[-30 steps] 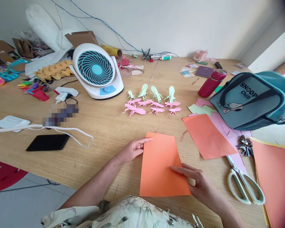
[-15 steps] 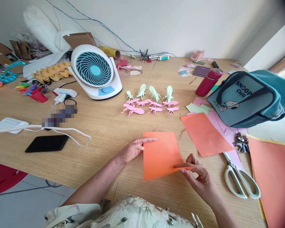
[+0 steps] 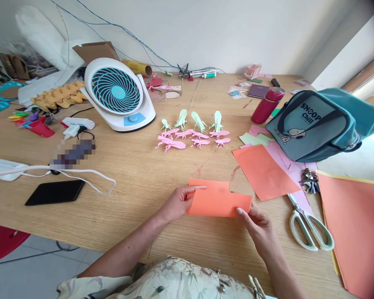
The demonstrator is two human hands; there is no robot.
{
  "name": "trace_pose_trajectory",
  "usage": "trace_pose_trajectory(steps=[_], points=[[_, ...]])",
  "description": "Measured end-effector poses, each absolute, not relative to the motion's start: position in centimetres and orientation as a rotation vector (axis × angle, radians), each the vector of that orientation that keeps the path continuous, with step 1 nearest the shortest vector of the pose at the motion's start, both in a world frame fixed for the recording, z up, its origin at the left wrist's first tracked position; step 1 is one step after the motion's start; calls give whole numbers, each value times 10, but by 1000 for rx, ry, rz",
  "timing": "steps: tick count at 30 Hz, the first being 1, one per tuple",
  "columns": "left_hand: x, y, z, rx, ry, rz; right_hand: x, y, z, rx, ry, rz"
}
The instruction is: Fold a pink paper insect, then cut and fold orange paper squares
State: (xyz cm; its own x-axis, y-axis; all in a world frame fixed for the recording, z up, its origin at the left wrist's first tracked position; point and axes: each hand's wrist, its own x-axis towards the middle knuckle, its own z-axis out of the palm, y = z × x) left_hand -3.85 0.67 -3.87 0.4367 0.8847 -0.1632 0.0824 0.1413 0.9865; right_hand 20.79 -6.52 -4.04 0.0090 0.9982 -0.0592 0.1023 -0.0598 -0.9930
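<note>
An orange sheet of paper (image 3: 216,203), its near part bent up and over toward the far edge, is held just above the table in front of me. The two layers do not line up; the near flap sits shifted to the right. My left hand (image 3: 179,201) grips the left side, index finger lying along the paper. At the right end, my right hand (image 3: 258,220) pinches the flap, thumb on top and fingers behind, partly hidden. Beyond the sheet stand several pink folded-paper insects (image 3: 174,143) and several pale green ones (image 3: 198,121).
Another orange sheet (image 3: 264,171) lies right over pink and green scraps. Scissors (image 3: 311,228), metal clips (image 3: 310,180) and an orange paper stack (image 3: 355,224) are farther right. A teal bag (image 3: 318,124) and red bottle (image 3: 268,106) stand behind. Left are a fan (image 3: 118,93) and black phone (image 3: 55,192).
The orange sheet was nearly flat with its lower right corner lifted; now its near part is bent up and over. My right hand has gone slightly upward with it. The view has shifted slightly.
</note>
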Motion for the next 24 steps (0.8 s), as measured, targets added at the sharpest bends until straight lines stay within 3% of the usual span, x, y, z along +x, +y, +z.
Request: trace_pose_trajectory(steps=[9, 17, 24], points=[[-37, -7, -17, 1246, 784, 801, 203, -60, -49, -1345, -1130, 1208], [-27, -15, -14, 1339, 1155, 832, 200, -59, -50, -1348, -1182, 1140], [-25, -17, -12, 1312, 1178, 846, 190, -61, -44, -1231, -795, 1275]])
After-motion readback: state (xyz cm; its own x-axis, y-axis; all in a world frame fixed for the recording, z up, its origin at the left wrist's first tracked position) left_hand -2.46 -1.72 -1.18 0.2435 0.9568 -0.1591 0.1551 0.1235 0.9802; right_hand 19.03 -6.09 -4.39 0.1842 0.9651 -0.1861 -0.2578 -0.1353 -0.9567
